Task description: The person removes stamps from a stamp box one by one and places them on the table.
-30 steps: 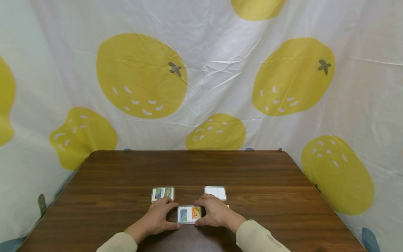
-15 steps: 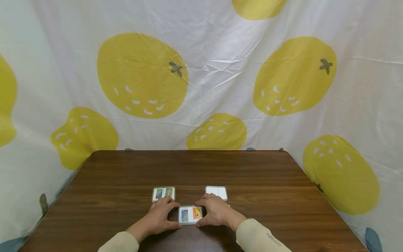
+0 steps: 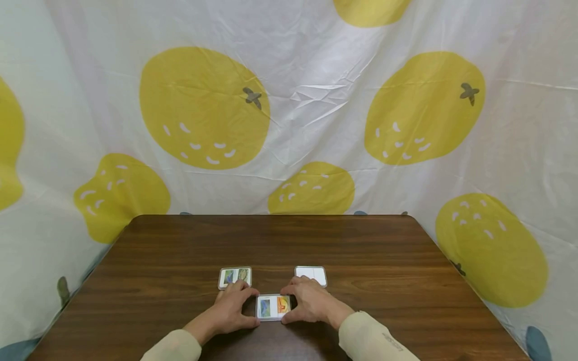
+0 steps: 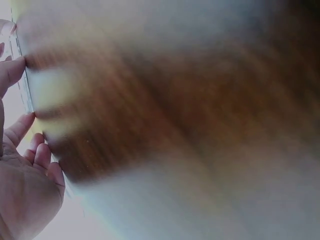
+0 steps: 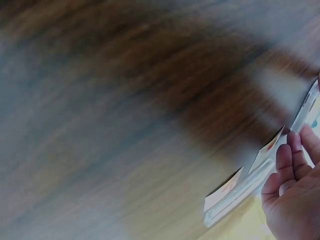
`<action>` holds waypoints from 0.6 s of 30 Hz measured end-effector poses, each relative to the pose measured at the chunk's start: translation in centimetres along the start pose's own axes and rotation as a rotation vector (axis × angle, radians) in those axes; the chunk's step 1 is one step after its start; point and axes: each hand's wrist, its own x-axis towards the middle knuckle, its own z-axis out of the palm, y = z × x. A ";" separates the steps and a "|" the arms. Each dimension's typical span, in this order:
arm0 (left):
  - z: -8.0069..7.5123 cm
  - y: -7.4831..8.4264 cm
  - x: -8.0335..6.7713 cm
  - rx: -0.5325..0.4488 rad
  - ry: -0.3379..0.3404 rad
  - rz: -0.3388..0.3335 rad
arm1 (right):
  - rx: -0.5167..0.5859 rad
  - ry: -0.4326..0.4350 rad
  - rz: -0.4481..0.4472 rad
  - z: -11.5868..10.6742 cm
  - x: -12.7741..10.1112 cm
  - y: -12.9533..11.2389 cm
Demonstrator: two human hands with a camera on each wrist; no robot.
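A flat clear plastic case (image 3: pixel 271 307) with two small pictures inside, one blue-green and one orange, lies at the near middle of the table. My left hand (image 3: pixel 229 309) holds its left end, thumb at the near corner and index finger at the far corner. Mirroring that, my right hand (image 3: pixel 311 303) grips the right end between thumb and index finger. In the left wrist view the case's thin edge (image 4: pixel 28 97) shows beside the left fingertips. The right wrist view catches the same case (image 5: pixel 304 111) at the right fingers.
Just beyond my left fingers lies a second clear case (image 3: pixel 235 277) with two green-toned pictures. A white-faced case (image 3: pixel 312 275) lies behind my right hand, partly covered by it. Two small printed cards (image 5: pixel 223 188) sit beside a clear case (image 5: pixel 239 196) in the right wrist view.
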 end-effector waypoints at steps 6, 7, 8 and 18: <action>0.1 0.0 0.0 -0.001 0.005 -0.003 | -0.005 -0.005 -0.006 -0.1 0.0 0.0; 0.1 0.0 0.0 -0.003 0.006 -0.004 | -0.003 -0.005 -0.006 -0.1 0.0 0.0; 0.1 0.0 0.0 -0.006 0.007 -0.005 | -0.002 -0.005 -0.006 -0.1 0.0 0.0; 0.1 0.2 -0.1 0.003 0.026 -0.004 | 0.006 -0.005 0.000 -0.2 0.1 0.0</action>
